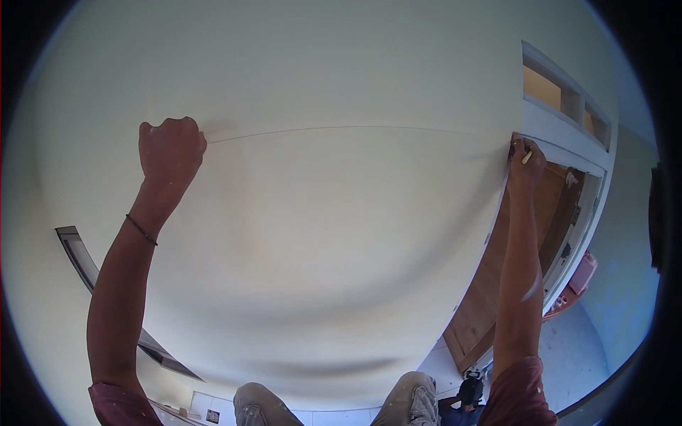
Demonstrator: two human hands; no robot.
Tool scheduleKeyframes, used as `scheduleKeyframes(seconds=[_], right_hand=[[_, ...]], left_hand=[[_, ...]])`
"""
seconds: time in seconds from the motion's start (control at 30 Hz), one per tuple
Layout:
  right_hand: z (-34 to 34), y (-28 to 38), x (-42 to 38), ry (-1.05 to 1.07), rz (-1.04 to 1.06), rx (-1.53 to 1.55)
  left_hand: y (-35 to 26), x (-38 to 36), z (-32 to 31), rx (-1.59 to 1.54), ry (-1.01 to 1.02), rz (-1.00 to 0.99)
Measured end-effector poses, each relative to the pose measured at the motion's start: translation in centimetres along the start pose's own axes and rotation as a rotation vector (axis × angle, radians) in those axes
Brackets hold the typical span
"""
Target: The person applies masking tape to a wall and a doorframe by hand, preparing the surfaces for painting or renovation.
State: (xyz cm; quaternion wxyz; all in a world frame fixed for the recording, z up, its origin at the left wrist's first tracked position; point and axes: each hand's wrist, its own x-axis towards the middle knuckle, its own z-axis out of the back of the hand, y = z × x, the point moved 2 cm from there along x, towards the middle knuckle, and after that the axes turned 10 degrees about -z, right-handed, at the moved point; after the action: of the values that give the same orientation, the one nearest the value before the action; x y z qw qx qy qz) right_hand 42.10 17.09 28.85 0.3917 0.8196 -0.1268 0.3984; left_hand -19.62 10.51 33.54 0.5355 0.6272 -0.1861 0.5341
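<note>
A thin string [341,128] runs across the pale wall [341,227] between my two hands. My left hand [171,148] is a fist against the wall at the upper left, with the string's end at its right side. At the wall's right edge, beside the white door frame, my right hand [527,155] is closed with its fingertips at the string's other end. A small pale stick-like thing [526,157] shows between its fingers. A dark band is round my left wrist.
At right stand a white door frame [597,195] and a brown wooden door [472,312]. A person with a dark cap [470,392] is low down near the door. Pink objects [582,273] are beyond the frame. A grey frame [78,257] is at left.
</note>
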Motion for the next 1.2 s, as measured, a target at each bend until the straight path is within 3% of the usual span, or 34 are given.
scheduleKeyframes(seconds=[0.07, 0.17, 0.27, 0.43, 0.5, 0.57, 1.07, 1.2], right_hand=[[0.0, 0.3, -0.1, -0.005, 0.004, -0.023], [-0.1, -0.1, 0.2, 0.009, -0.043, 0.030], [-0.1, -0.4, 0.3, 0.024, -0.061, 0.049], [-0.3, -0.3, 0.3, -0.003, -0.130, 0.104], [0.2, 1.0, -0.3, -0.037, -0.028, -0.067], [-0.2, 0.2, -0.1, -0.044, -0.072, 0.080], [-0.4, 0.6, -0.6, -0.076, -0.165, 0.042], [-0.7, 1.3, -1.8, -0.212, -0.099, 0.054]], left_hand=[[0.3, -0.2, -0.8, 0.001, -0.160, -0.056], [0.5, -0.1, -1.4, 0.015, -0.173, -0.076], [0.2, 0.0, -0.8, 0.021, -0.089, -0.034], [0.0, 0.0, 0.0, 0.027, -0.112, -0.074], [-0.1, 0.0, 0.3, 0.025, -0.084, -0.060], [-0.5, 0.2, 0.8, 0.013, -0.063, -0.042], [-0.6, 0.3, 1.4, 0.045, 0.030, -0.044], [-0.5, 0.2, 1.3, 0.030, 0.007, -0.039]])
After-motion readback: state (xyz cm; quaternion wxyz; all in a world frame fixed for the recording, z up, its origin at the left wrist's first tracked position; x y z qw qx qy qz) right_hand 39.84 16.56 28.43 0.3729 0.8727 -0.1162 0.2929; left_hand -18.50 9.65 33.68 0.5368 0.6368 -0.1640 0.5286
